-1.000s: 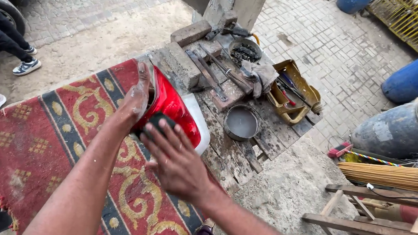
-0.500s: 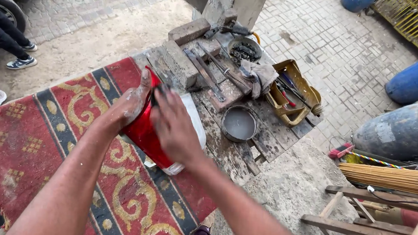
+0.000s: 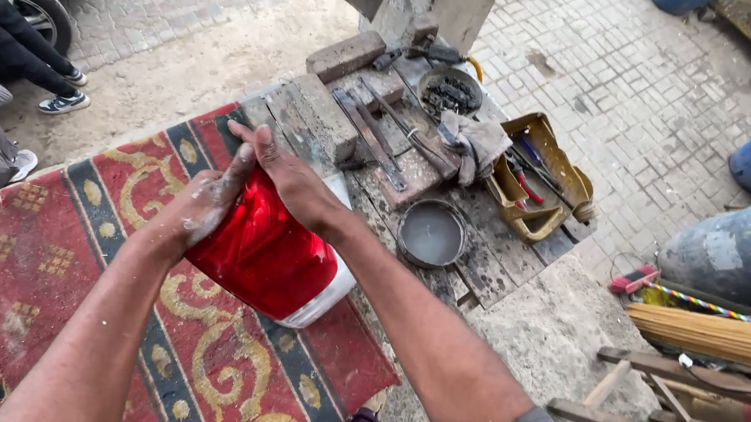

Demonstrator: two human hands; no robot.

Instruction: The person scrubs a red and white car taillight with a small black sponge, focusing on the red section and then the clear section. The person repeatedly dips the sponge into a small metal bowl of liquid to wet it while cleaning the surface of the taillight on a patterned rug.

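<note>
Item: a red tail lamp (image 3: 265,251) with a clear lower end is seen resting on the patterned rug (image 3: 60,249) at the table's (image 3: 480,246) edge.
Long axis: it is laid from upper left, far from the person, to lower right, nearer.
Left hand (image 3: 202,206): its grip is pressed flat against the lamp's left flank, fingers extended, grasping nothing else.
Right hand (image 3: 293,182): it is laid over the upper far end; whether something is held beneath cannot be told.
Nearer hand: both are touching; the lower clear end is left uncovered.
Beside: a round tin (image 3: 432,233) stands apart to the right.
</note>
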